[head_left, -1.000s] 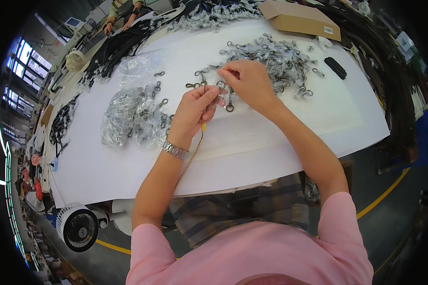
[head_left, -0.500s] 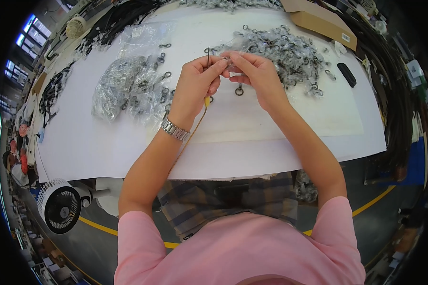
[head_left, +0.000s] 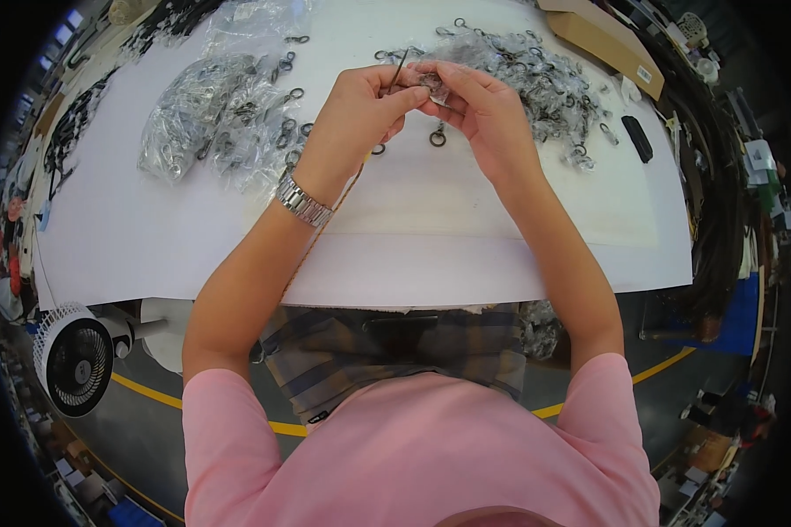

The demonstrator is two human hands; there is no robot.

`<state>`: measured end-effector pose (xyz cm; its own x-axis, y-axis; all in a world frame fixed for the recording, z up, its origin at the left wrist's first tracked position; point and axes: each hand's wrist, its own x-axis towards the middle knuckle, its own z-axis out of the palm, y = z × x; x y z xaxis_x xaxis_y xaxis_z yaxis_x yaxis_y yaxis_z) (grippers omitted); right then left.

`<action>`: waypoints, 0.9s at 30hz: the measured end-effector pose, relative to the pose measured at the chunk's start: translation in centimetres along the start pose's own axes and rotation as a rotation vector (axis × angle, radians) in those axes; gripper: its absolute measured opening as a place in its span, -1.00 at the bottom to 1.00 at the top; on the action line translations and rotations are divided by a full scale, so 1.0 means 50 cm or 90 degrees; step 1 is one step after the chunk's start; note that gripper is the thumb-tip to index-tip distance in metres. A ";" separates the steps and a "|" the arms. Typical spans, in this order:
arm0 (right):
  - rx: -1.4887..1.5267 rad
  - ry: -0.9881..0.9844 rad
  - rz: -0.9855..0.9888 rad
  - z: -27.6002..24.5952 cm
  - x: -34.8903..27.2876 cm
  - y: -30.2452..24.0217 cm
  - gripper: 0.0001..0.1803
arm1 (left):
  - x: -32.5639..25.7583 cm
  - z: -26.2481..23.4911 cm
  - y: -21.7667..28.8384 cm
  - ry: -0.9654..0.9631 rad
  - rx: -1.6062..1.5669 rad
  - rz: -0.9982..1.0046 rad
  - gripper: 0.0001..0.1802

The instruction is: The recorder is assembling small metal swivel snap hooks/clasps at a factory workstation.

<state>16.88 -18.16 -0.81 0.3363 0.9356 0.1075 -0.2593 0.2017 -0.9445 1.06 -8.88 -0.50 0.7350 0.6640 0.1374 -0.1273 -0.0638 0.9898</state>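
My left hand [head_left: 356, 119] and my right hand [head_left: 479, 110] meet above a white table [head_left: 466, 255]. Together they pinch a small clear plastic bag [head_left: 432, 85] with a dark metal clasp sticking up from it. A silver watch [head_left: 305, 201] sits on my left wrist. Just below my hands lie loose dark metal ring clasps [head_left: 437, 136]. To the right of my hands is a heap of small bagged clasps [head_left: 536, 75]. To the left lies a pile of crumpled clear bags [head_left: 206, 119] with loose clasps next to it.
A cardboard box [head_left: 602, 39] stands at the table's far right, with a small black oblong object [head_left: 637, 139] near it. Dark straps [head_left: 721, 176] hang along the right edge. A white fan [head_left: 75, 360] stands on the floor at lower left. Yellow lines mark the floor.
My hands have come together and lifted slightly, closing on the small bag. The view has tipped down and closer to the table.
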 end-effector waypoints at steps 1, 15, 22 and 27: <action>0.005 0.009 0.004 0.002 -0.001 0.003 -0.68 | 0.002 -0.002 -0.003 0.002 -0.001 0.003 -0.78; 0.107 0.004 0.046 0.001 -0.002 0.004 -0.64 | -0.008 0.018 0.016 0.044 0.054 0.050 -0.76; 0.212 -0.017 0.072 -0.009 -0.001 0.002 -0.65 | -0.007 0.020 0.013 0.060 0.146 0.030 -0.77; 0.209 0.035 0.071 -0.009 -0.002 -0.011 -0.65 | -0.006 0.009 0.009 0.081 0.107 0.054 -0.76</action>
<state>17.40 -18.51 -0.46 0.3346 0.9422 -0.0162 -0.5722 0.1895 -0.7979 1.09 -9.44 -0.10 0.6356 0.7383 0.2258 -0.0646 -0.2406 0.9685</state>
